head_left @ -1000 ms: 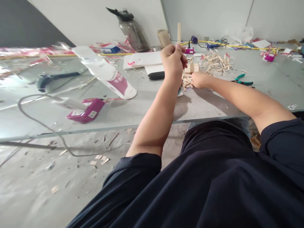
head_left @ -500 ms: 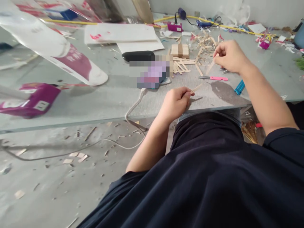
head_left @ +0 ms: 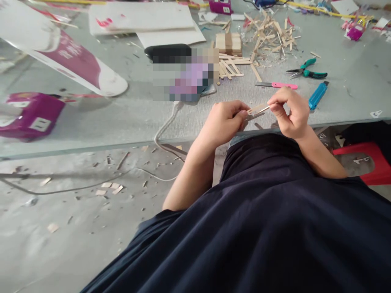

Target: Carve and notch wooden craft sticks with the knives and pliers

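Observation:
Close to the table's front edge, my left hand point(head_left: 227, 122) pinches a small flat wooden craft stick point(head_left: 255, 109) between thumb and fingers. My right hand point(head_left: 290, 110) is closed on a thin, pale stick-like piece point(head_left: 264, 109), its tip against or just beside the craft stick; its exact kind is too small to make out. Beyond my right hand lies a pink-handled craft knife point(head_left: 284, 85). A blue box cutter point(head_left: 318, 95) and green-and-black pliers point(head_left: 308, 70) rest to its right.
Loose craft sticks point(head_left: 230, 67), a banded stack of sticks point(head_left: 228, 42) and a heap of wood scraps point(head_left: 271, 34) lie farther back. Left are a blurred-out phone point(head_left: 192, 81) on a white cable point(head_left: 165, 122), a black case point(head_left: 168, 51), a white lamp point(head_left: 79, 61) and a purple box point(head_left: 33, 114).
My right hand has come down and left from near the scrap heap to my left hand, bringing the thin piece to the craft stick. The view has tilted downward slightly.

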Available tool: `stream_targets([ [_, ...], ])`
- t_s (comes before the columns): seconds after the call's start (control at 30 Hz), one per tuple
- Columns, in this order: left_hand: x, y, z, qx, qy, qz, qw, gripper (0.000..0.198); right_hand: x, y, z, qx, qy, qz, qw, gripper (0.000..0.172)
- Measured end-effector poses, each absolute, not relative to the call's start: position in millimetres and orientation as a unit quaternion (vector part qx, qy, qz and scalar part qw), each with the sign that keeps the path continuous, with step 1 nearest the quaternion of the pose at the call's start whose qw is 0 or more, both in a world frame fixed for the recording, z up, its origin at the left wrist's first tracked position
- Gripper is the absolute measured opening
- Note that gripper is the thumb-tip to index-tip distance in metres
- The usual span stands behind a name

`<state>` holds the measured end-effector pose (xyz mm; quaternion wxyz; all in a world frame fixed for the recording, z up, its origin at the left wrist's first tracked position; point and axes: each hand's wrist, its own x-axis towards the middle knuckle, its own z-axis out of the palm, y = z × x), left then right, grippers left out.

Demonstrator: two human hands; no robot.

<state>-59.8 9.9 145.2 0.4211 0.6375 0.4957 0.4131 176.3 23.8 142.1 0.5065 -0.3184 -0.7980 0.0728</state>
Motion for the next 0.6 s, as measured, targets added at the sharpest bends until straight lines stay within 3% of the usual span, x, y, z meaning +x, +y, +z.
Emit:
stream_targets([
  [0.13,-62.4,8.6,146.8,0.716,0.464,0.375,0.362,0.022,180.8,25.4,138.3,-0.277,-0.817,0.045,0.504,0.046],
  [0.37,-62.8,8.4,144.8,0.716,0.461,0.376,0.366,0.021,181.5,26.3,135.2,-0.285,-0.836,0.010,0.468,0.049],
  [0.6,-63.7,8.0,144.1,0.734,0.464,0.371,0.330,0.022,179.8,29.4,131.4,-0.189,-0.851,-0.070,0.485,0.032],
])
